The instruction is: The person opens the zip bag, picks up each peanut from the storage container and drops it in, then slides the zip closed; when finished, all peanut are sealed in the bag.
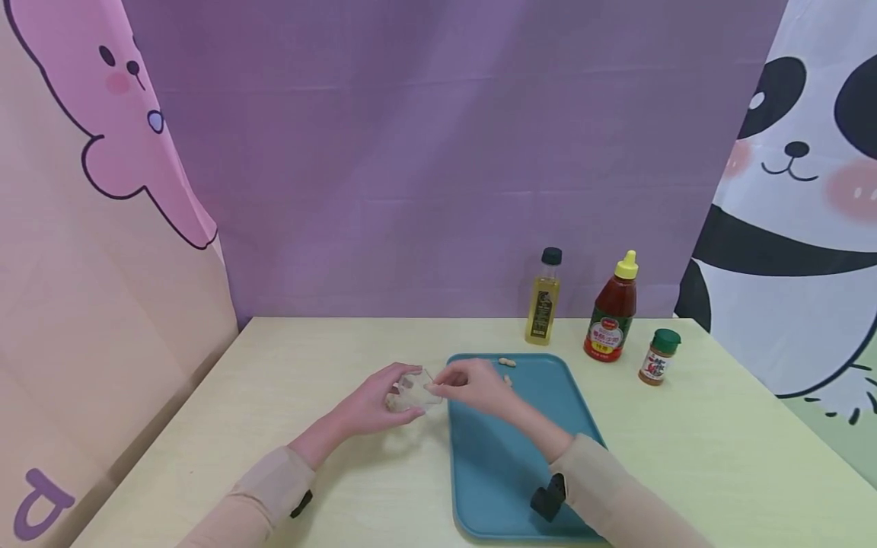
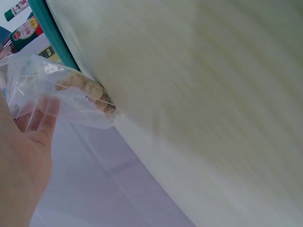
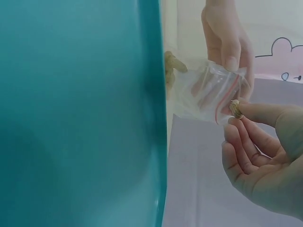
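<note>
Over the table just left of the blue tray, my left hand grips a clear zip bag with a red line near its mouth. Several peanuts lie bunched at the bag's bottom in the left wrist view. My right hand pinches one peanut between thumb and fingertips, right at the bag's mouth. Behind the right hand, on the far part of the tray, lie a peanut and another peanut, partly hidden by the hand.
Beyond the tray stands an oil bottle with a dark cap. To its right are a red sauce bottle with a yellow top and a small green-capped spice jar. A purple cloth hangs behind the table.
</note>
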`<action>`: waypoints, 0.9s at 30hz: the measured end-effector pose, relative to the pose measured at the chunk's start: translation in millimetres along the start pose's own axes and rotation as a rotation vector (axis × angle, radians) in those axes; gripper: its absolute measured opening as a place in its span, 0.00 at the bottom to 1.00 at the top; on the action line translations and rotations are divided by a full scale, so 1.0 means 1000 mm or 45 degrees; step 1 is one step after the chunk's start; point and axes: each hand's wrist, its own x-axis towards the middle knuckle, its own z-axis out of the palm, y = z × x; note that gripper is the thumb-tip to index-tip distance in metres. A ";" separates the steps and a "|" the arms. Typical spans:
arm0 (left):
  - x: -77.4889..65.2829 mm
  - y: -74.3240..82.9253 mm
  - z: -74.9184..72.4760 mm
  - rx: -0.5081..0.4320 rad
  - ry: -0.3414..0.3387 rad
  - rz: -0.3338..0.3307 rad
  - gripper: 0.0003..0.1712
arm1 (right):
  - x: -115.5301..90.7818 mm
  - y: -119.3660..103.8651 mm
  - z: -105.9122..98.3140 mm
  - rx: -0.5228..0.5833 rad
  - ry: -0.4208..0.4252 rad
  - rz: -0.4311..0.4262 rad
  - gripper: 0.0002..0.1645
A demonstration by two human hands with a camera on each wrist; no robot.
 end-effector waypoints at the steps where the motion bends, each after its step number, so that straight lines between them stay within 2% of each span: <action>1: 0.000 0.000 0.000 0.001 0.001 0.002 0.38 | 0.000 -0.001 0.001 0.003 -0.001 -0.001 0.10; 20: 0.001 -0.002 0.000 0.011 0.019 0.012 0.38 | -0.001 -0.003 0.009 0.013 0.004 0.009 0.11; 27: 0.000 -0.002 0.001 0.016 0.020 0.014 0.38 | -0.001 0.003 0.007 0.030 0.019 -0.003 0.12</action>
